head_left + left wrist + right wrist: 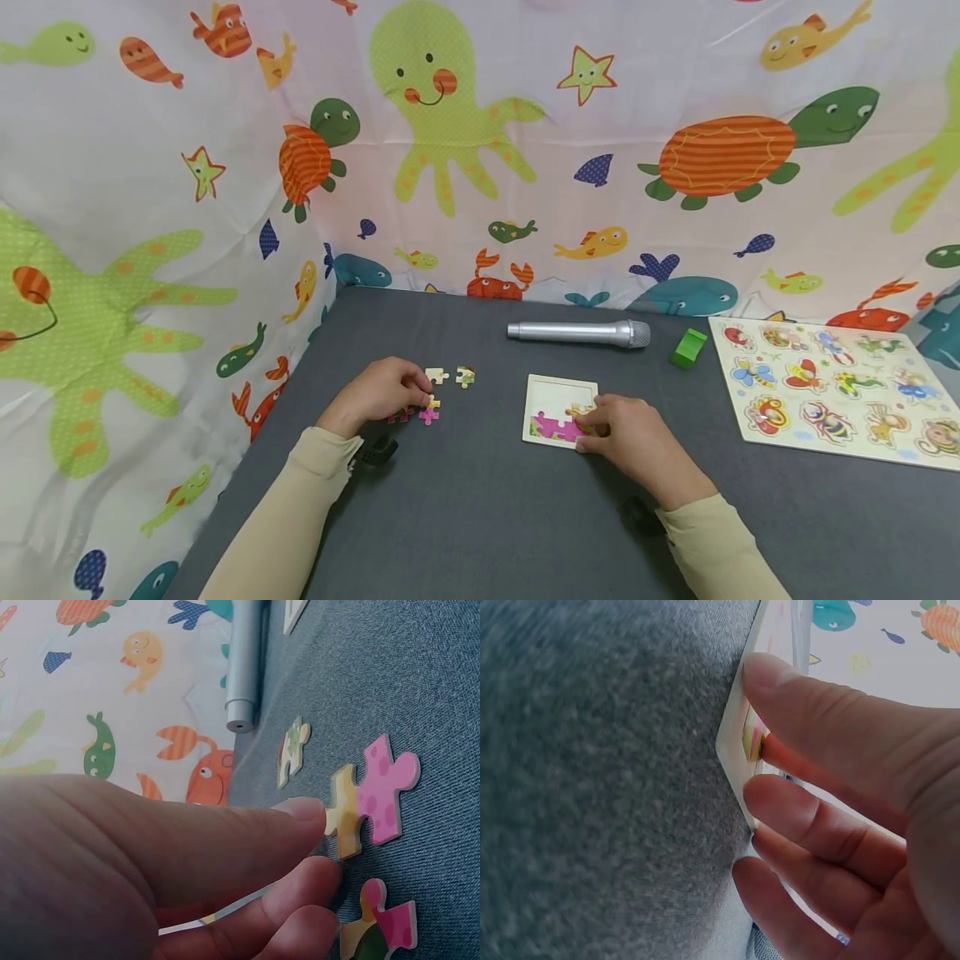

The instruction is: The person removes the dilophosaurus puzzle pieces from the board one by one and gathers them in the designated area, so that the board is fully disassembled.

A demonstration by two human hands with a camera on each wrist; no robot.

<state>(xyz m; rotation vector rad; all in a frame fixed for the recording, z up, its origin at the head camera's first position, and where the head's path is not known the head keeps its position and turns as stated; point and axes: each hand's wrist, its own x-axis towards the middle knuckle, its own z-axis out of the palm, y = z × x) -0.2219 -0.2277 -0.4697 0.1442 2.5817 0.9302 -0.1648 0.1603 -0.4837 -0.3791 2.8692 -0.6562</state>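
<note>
My left hand (pixel 386 390) is at the left of the table, by several loose jigsaw pieces. Its thumb and curled fingers pinch the tab of a yellow-and-pink puzzle piece (pixel 375 799), low over the cloth; the fingertips partly hide the tab. Below it in the left wrist view lies a pink, yellow and green piece (pixel 379 922). My right hand (pixel 633 437) grips the near right corner of a small square puzzle tray (pixel 527 408). The thumb rests at the tray's rim, and another finger touches a piece inside. Pink pieces (pixel 551 427) fill the tray's lower part.
A white-backed piece (pixel 437 376) and a green patterned piece (pixel 465 377) lie beyond the left hand. Behind the tray are a silver microphone (pixel 570 332) and a green block (pixel 687 348). An insect picture board (pixel 817 442) lies at the right. Sea-animal cloth (pixel 525 183) hangs behind.
</note>
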